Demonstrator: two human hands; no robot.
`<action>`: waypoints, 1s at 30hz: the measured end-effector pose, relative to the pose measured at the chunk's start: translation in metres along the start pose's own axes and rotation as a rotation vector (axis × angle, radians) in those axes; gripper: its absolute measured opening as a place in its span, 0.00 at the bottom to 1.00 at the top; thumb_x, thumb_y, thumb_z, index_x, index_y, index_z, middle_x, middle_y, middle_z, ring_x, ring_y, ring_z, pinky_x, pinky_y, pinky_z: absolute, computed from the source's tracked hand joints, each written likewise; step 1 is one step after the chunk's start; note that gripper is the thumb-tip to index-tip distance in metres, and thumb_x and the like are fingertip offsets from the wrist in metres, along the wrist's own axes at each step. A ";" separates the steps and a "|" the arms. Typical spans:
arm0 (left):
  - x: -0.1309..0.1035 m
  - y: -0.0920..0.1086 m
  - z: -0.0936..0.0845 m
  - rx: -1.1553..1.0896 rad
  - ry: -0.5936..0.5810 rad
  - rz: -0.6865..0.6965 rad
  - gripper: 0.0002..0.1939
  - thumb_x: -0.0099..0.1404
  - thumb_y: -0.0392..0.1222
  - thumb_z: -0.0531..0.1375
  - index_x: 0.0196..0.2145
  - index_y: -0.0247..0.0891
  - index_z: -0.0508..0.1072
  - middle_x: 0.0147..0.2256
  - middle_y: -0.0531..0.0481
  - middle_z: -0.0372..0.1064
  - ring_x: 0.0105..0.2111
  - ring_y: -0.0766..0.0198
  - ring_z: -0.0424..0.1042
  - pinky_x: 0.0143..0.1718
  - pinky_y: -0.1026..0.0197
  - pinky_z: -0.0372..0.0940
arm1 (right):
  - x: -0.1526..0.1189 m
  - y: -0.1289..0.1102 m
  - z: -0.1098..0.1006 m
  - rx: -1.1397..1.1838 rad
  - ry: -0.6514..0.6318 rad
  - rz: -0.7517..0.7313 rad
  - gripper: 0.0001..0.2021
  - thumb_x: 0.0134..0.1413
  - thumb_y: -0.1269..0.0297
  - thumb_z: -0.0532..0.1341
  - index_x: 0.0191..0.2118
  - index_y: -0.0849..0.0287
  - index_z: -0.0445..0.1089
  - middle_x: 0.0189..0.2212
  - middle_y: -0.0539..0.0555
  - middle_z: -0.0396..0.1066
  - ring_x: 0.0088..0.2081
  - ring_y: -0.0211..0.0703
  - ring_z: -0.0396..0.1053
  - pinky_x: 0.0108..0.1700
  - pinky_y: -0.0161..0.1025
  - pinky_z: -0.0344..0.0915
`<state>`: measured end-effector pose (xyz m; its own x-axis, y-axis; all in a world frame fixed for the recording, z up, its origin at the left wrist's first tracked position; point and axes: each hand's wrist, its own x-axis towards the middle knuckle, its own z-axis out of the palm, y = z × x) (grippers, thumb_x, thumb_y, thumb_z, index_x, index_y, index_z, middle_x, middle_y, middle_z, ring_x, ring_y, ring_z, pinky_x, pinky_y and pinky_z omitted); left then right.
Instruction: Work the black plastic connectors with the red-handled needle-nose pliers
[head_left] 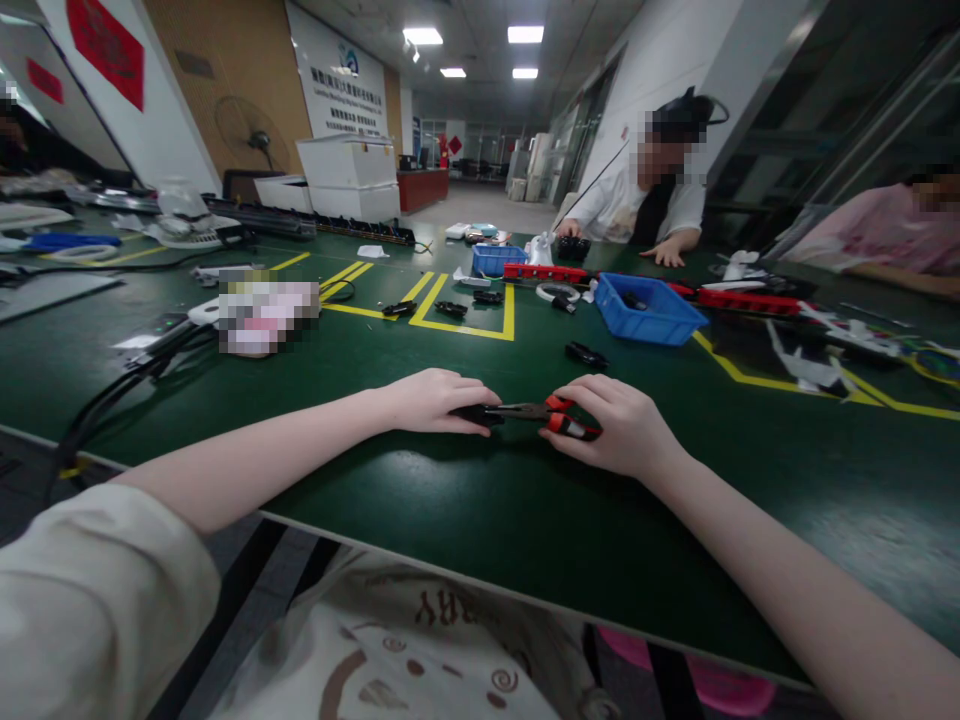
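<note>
Over the green tabletop (465, 540), my right hand (619, 420) is closed around the red and black handles of a pair of needle-nose pliers (571, 427). The pliers' jaws point left and touch a small black plastic part (478, 412). That part sits between the thumb and fingers of my left hand (435, 400); much of it is hidden. Just beyond my right hand lies another black part (586, 354). Further off, several similar black parts (451, 309) lie in and near yellow tape outlines (469, 328).
A blue bin (651, 310) holding dark pieces stands beyond my right hand, with a smaller blue bin (499, 260) farther back. A phone-like object (270, 315) and black cables (127, 370) lie at left. Across the table sits a person (637, 205); another person (892, 230) is at right.
</note>
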<state>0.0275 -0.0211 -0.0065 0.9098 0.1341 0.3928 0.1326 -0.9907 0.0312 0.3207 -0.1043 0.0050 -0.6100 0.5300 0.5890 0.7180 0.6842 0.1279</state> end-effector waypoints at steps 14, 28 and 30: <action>0.000 0.000 0.000 0.001 0.012 0.030 0.23 0.73 0.55 0.58 0.56 0.35 0.71 0.40 0.44 0.77 0.37 0.61 0.77 0.36 0.64 0.65 | 0.001 0.001 0.000 -0.002 0.004 -0.011 0.16 0.57 0.52 0.66 0.42 0.60 0.72 0.37 0.60 0.77 0.36 0.49 0.75 0.38 0.45 0.72; 0.002 0.003 -0.002 0.097 -0.081 0.061 0.24 0.75 0.56 0.54 0.57 0.34 0.70 0.41 0.43 0.76 0.36 0.61 0.76 0.34 0.62 0.64 | -0.001 0.003 -0.004 -0.037 -0.077 -0.057 0.15 0.57 0.55 0.64 0.43 0.62 0.72 0.37 0.61 0.75 0.36 0.48 0.73 0.39 0.45 0.72; 0.003 0.003 -0.002 0.113 -0.087 0.076 0.24 0.75 0.55 0.54 0.58 0.34 0.69 0.40 0.43 0.76 0.36 0.61 0.76 0.34 0.62 0.64 | -0.001 0.002 -0.004 -0.036 -0.092 -0.057 0.15 0.57 0.55 0.64 0.43 0.63 0.72 0.38 0.61 0.75 0.36 0.48 0.73 0.39 0.44 0.71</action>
<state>0.0295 -0.0241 -0.0033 0.9488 0.0650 0.3092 0.1006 -0.9898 -0.1008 0.3244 -0.1052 0.0082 -0.6774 0.5351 0.5047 0.6915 0.6972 0.1890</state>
